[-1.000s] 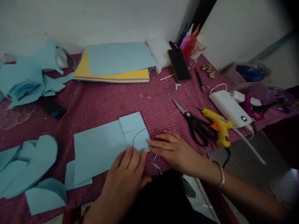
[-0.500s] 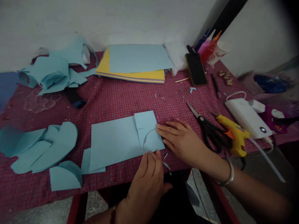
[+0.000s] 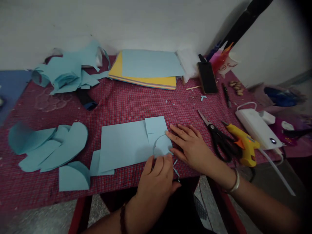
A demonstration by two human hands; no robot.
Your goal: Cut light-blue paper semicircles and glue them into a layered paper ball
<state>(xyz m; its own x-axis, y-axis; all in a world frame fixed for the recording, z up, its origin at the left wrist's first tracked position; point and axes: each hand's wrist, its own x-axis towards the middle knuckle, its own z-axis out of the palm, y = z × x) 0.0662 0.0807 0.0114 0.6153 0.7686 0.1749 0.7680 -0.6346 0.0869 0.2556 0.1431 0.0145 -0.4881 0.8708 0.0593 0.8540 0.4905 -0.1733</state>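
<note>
Red checked cloth (image 3: 126, 104) covers a table against a pale wall (image 3: 60, 22); my head view shows two bare hands at its near side. On the left hand (image 3: 157, 180), fingers bend over the near edge of a small light-blue piece (image 3: 163, 144) with a curved edge; I cannot tell whether they pinch it. The right hand (image 3: 195, 146) is spread loosely, gripping nothing, fingertips at the piece's right edge. Beneath lies the right end of a larger blue sheet (image 3: 124, 143). Uneven pressure could, I judge, skew these layers; a rightward sweep might knock the black-handled scissors (image 3: 216, 139).
</note>
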